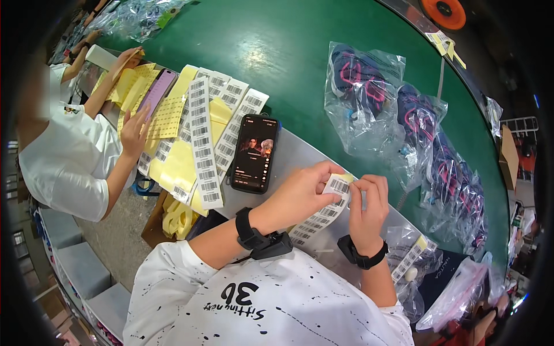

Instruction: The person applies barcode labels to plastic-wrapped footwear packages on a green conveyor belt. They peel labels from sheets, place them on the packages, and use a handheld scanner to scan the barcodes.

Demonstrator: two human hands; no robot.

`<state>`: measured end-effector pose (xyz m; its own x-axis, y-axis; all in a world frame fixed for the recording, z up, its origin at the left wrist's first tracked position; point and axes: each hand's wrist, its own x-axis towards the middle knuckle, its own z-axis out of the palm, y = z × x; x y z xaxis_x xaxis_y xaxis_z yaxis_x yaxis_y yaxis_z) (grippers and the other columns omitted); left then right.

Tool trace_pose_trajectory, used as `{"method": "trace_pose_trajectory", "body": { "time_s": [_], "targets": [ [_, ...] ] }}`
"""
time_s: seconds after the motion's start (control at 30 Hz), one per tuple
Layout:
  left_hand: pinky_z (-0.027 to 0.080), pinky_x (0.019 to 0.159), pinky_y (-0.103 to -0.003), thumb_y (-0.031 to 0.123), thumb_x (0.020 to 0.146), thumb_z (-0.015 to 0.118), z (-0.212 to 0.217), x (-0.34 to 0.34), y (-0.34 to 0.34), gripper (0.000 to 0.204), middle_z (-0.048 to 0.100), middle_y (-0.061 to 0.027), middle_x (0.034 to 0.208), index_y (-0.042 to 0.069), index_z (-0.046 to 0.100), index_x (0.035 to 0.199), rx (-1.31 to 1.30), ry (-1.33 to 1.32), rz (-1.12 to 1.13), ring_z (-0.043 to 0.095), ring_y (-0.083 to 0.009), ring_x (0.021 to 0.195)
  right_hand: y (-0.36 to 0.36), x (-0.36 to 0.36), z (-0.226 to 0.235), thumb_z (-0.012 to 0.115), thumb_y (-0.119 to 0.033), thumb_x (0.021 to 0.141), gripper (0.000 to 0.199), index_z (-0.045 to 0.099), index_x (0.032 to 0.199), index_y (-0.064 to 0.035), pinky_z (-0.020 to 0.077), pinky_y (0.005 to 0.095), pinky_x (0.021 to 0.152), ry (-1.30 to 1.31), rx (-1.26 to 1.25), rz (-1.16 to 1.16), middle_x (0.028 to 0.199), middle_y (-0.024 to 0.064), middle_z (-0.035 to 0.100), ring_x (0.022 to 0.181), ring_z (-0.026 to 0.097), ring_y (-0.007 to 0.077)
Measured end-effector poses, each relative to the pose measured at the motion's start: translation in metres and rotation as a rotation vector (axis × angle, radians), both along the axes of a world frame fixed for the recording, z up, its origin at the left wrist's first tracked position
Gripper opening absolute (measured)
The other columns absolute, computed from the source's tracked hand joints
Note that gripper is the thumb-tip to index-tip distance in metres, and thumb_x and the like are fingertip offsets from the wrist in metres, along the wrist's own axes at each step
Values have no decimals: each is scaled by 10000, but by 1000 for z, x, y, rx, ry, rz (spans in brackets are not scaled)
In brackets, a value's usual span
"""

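Observation:
A strip of white barcode labels [317, 224] hangs between my hands over the table's metal edge. My left hand [306, 190] is closed on it, with the thumb across its upper end. My right hand [372, 199] pinches at the strip's top right corner, thumb and forefinger pressed together. Whether a single label has come loose there is too small to tell. Left of my hands lies a black phone [254, 154] with its screen lit. More barcode label sheets [202, 138] with yellow backing are spread beyond the phone.
Dark blue shoes with pink laces [360, 81] lie in transparent bags along the green table [271, 57]. A co-worker [75, 144] sits at the left beside yellow sheets and a purple-screened phone [158, 89]. A box of yellow backing strips [178, 216] stands below the edge. Plastic bags [456, 294] lie right.

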<state>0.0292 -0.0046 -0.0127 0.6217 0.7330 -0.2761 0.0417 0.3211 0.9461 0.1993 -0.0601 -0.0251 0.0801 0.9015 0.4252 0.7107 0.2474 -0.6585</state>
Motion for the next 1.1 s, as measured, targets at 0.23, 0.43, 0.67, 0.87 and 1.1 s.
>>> {"method": "trace_pose_trajectory", "body": {
  "time_s": [0.23, 0.43, 0.67, 0.87, 1.1],
  "targets": [
    [542, 805, -282, -27, 876, 622, -19, -8, 10, 452, 641, -154, 1145, -33, 456, 1297, 114, 168, -28, 666, -171, 979, -9, 3, 12, 559, 57, 841, 54, 531, 862, 16, 442, 358, 761, 106, -180, 15, 906, 143, 542, 828, 536, 280],
    [538, 829, -290, 29, 861, 663, -86, -11, 7, 440, 656, -164, 1123, -39, 495, 1262, 101, -31, 314, 671, -176, 986, 99, 79, 76, 589, -93, 944, 146, 632, 982, 41, 436, 230, 777, 794, 13, -124, 909, 28, 608, 840, 547, 90],
    [540, 784, -255, -8, 907, 614, -86, 3, 9, 445, 654, -160, 1128, -59, 436, 1312, -47, -91, 334, 670, -150, 955, 291, 167, 7, 753, -105, 772, 697, 389, 1362, -25, 511, 307, 746, 517, -218, -348, 1038, 122, 621, 872, 613, 185],
    [535, 800, -253, 1, 918, 605, -84, -3, 6, 435, 631, -158, 1150, -52, 432, 1313, -44, 1, 271, 663, -147, 934, 335, 170, -51, 773, -89, 683, 799, 390, 1382, -27, 499, 427, 904, 150, -385, -434, 1106, 275, 638, 1063, 621, 408],
    [534, 778, -250, 10, 925, 605, -82, -2, 7, 422, 648, -150, 1119, -43, 449, 1313, -48, -29, 279, 664, -148, 938, 320, 216, -30, 728, -6, 701, 599, 509, 1258, -27, 502, 378, 751, 230, -371, -382, 904, 152, 662, 883, 635, 257]
  ]
}}
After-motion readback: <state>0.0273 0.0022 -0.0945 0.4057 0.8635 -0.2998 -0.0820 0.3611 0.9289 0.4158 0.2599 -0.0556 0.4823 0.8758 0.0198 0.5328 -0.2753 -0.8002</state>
